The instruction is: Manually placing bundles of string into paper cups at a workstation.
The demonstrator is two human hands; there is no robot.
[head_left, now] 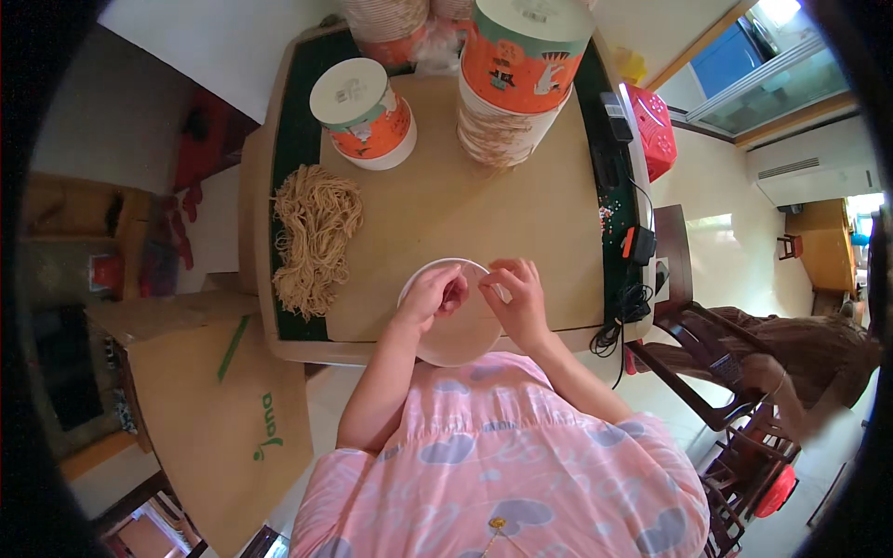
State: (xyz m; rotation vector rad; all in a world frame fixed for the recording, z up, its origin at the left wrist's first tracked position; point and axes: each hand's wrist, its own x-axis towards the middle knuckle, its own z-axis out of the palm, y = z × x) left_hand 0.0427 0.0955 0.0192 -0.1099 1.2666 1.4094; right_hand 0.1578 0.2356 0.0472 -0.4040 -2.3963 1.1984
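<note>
Centrally, tub [459, 340]: one, at the table's [326, 352] near edge, beneath both hands' fingers; long axis unclear.
Left hand [441, 294]: over the left side, fingers curled.
Right hand [515, 296]: over the right, fingertips bunched; any grasp, I cannot tell.
Twine [316, 237]: one bundle, nearer the left hand.

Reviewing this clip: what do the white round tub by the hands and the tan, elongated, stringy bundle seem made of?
White round tub: probably paperboard, possibly plastic; its pale surface looks smooth, with a neat rim.
Tan, elongated, stringy bundle: likely yarn or twine, matte, judging by its loose, tangled strands.
</note>
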